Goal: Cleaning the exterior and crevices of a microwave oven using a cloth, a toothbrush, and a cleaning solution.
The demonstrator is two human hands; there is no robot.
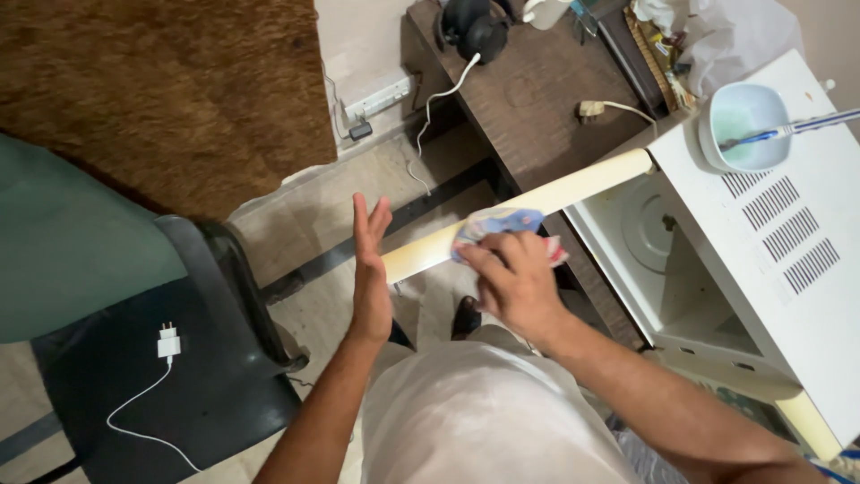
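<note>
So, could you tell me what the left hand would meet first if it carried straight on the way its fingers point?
Probably nothing close: the left hand is open, fingers pointing up-frame beside the open microwave door. Beyond lies bare floor, then the power strip, though depth is unclear.

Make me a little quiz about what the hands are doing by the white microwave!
1. True or false: the right hand presses a blue cloth against the top edge of the open microwave door.
2. What is the left hand doing? A) holding a cup B) open and flat against the door's end C) resting on the black chair
3. What lies in the pale bowl on top of the microwave?

Key:
1. True.
2. B. Whether it actually touches the door is hard to tell.
3. A toothbrush with a blue and white handle.
</note>
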